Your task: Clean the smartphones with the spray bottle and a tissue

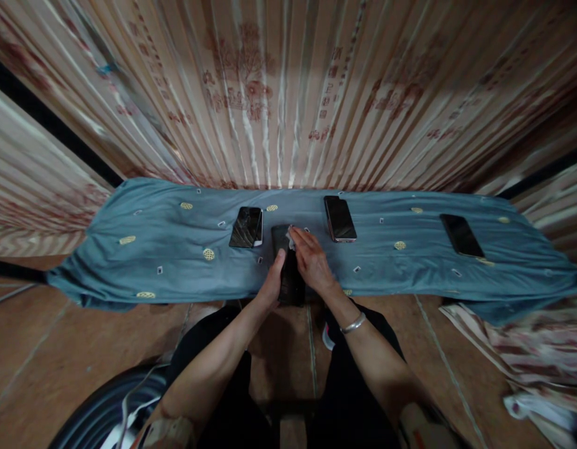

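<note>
the left hand (271, 280) is closed on the side of a black rectangular object (293, 288), thumb uppermost; the right hand (311, 259) pinches a pale wipe (291, 238) against its far end. the object lies between the hands, over the near edge of a blue patterned cloth (101, 252). outward: left phones (245, 226), right phones (341, 219), a lone phone (460, 234) farther right, and a pleated curtain (293, 81) behind.

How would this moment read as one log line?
left hand: holds dark rectangular object | right hand: holds whitish wad against it | nearby: phone-like slabs to either side on blue cloth
</note>
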### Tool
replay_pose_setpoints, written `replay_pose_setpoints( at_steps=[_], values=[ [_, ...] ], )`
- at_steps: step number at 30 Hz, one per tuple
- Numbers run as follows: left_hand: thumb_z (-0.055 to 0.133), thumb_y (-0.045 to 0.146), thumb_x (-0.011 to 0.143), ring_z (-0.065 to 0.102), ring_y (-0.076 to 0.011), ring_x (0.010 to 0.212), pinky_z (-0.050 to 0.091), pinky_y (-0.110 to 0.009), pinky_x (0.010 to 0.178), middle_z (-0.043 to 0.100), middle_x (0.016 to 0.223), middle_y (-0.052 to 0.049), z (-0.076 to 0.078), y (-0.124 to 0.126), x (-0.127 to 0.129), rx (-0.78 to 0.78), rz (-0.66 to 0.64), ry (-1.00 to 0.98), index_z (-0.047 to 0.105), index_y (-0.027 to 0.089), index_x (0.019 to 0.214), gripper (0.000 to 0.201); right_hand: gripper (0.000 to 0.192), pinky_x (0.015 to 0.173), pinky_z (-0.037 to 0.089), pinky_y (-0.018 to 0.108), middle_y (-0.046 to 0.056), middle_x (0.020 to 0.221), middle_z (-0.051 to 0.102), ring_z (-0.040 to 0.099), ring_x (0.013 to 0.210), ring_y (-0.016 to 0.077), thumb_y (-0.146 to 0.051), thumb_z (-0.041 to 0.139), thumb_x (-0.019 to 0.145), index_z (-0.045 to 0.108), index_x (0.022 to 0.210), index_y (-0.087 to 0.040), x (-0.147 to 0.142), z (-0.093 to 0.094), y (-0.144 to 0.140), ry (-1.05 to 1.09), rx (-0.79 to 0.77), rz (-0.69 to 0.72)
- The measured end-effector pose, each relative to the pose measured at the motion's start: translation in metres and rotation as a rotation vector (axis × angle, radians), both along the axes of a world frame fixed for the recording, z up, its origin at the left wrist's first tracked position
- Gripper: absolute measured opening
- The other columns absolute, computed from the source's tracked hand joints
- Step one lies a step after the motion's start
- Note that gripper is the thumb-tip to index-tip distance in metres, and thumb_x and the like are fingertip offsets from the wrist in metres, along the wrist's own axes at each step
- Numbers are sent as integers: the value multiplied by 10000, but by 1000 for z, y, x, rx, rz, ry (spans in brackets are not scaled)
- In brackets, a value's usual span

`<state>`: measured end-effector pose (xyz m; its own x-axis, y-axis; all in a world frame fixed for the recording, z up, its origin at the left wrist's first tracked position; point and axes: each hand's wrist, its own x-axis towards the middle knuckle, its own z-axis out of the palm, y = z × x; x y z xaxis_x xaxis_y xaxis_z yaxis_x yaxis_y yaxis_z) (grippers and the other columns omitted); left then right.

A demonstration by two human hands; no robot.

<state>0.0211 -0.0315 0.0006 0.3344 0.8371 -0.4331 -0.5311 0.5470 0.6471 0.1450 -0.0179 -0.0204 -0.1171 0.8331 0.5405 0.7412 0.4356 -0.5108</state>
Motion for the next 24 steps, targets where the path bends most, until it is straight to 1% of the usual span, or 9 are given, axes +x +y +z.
replay_pose_setpoints(
  at_steps=[6, 9, 14, 17, 20, 24],
  values=[
    [512, 437, 945, 582, -248, 1265, 418, -374, 1109, 682, 1277, -91, 2, 2, 0, 13, 6, -77, 542, 166, 1404, 533, 515, 1172, 399, 483, 111, 1452, 540, 449, 1382, 223, -96, 351, 940, 516, 1420, -185, -3, 0, -2, -12, -16, 19],
    [481, 431, 961, 586, -253, 1259, 432, -373, 1097, 692, 1256, -100, 6, 2, -2, -9, 5, -80, 545, 152, 1398, 523, 506, 1175, 398, 463, 131, 1460, 529, 433, 1395, 220, -84, 347, 939, 533, 1404, -155, -4, 2, -4, -22, -6, 37],
    [419, 443, 982, 603, -255, 1235, 464, -376, 1067, 716, 1200, -95, 8, 6, -3, -69, 20, -93, 580, 159, 1360, 500, 520, 1167, 405, 472, 137, 1457, 530, 416, 1409, 224, -57, 351, 924, 539, 1397, -163, -9, 6, -10, -33, -27, 86],
    [440, 471, 967, 618, -260, 1212, 481, -372, 1051, 723, 1179, -91, 7, 9, -4, -70, 50, -98, 602, 171, 1336, 503, 523, 1157, 416, 484, 129, 1444, 545, 428, 1401, 232, -58, 366, 922, 540, 1399, -184, -13, 6, -13, -28, -36, 124],
    [458, 503, 952, 632, -268, 1188, 489, -376, 1042, 724, 1171, -104, 4, 12, -5, -66, 48, -91, 618, 160, 1317, 526, 530, 1149, 421, 498, 118, 1442, 549, 436, 1397, 236, -59, 375, 920, 535, 1404, -206, -16, 6, -15, -27, -39, 147],
    [457, 503, 952, 644, -252, 1165, 485, -363, 1042, 737, 1124, -97, 2, 13, -6, -66, 73, -90, 631, 155, 1297, 520, 504, 1148, 420, 487, 133, 1425, 562, 448, 1387, 239, -65, 367, 927, 565, 1374, -186, -19, 8, -18, -37, -43, 155]
  ],
)
